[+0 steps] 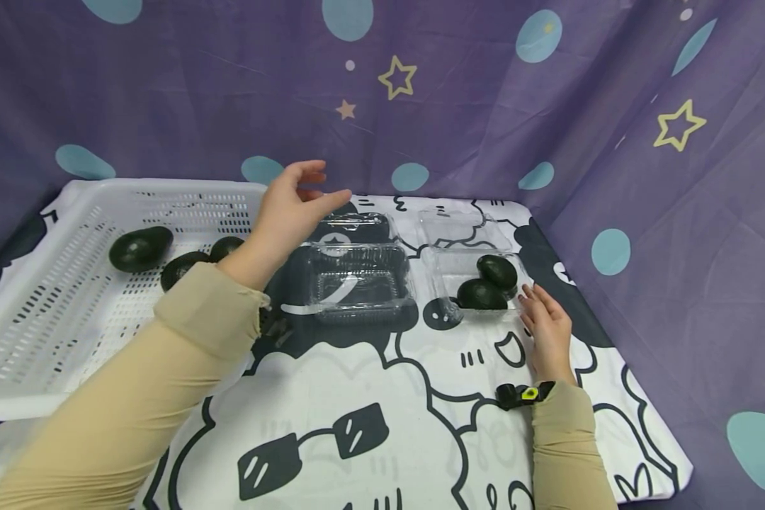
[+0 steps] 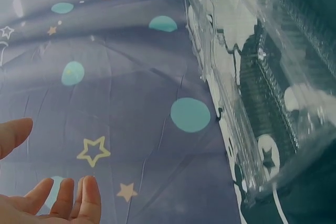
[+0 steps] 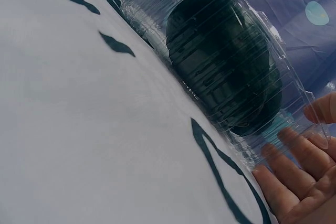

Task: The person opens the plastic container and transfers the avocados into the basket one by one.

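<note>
Two avocados point(image 1: 487, 283) already sit in the rt clear clamshell point(image 1: 448, 278), lid not yet down; right hand point(image 1: 547, 327) flat, fingers straight, touching its edge. Left hand point(image 1: 291, 207) relaxed, holding nothing, above the empty clamshell point(image 1: 357, 283). Three avocados point(image 1: 140, 248) left in the white crate point(image 1: 38, 333) on the table.

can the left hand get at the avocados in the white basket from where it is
Probably yes: the left hand is raised, open and empty beside the white basket, and the avocados lie uncovered in it with nothing between.

third crate avocado point(image 1: 226, 246) behind left wrist
</note>
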Available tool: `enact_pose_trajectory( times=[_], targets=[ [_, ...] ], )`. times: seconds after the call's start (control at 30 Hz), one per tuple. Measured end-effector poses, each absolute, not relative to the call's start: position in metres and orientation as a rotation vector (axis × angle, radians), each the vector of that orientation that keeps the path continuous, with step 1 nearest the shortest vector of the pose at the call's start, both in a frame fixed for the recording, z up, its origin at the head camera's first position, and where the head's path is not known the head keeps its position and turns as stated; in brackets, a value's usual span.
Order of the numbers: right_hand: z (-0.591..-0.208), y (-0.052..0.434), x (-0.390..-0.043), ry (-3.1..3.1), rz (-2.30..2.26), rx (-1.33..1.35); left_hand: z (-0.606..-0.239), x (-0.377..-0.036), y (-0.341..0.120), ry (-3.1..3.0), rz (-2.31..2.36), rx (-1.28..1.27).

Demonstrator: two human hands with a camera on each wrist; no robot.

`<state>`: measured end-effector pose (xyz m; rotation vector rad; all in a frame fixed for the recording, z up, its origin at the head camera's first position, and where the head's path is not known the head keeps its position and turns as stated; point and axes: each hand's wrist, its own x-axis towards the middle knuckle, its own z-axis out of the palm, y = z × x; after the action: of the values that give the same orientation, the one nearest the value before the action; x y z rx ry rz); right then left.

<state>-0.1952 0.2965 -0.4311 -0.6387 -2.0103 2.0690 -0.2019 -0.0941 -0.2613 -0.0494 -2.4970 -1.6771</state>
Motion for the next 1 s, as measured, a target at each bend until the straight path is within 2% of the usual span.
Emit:
enact_pose_trajectory(
  times=[1.0],
  targets=[
    [-0.428, 0.295, -0.193, -2.017, 2.062, -0.638, -0.293, -0.208, -0.044, -2.649, -1.688, -0.2]
  ],
)
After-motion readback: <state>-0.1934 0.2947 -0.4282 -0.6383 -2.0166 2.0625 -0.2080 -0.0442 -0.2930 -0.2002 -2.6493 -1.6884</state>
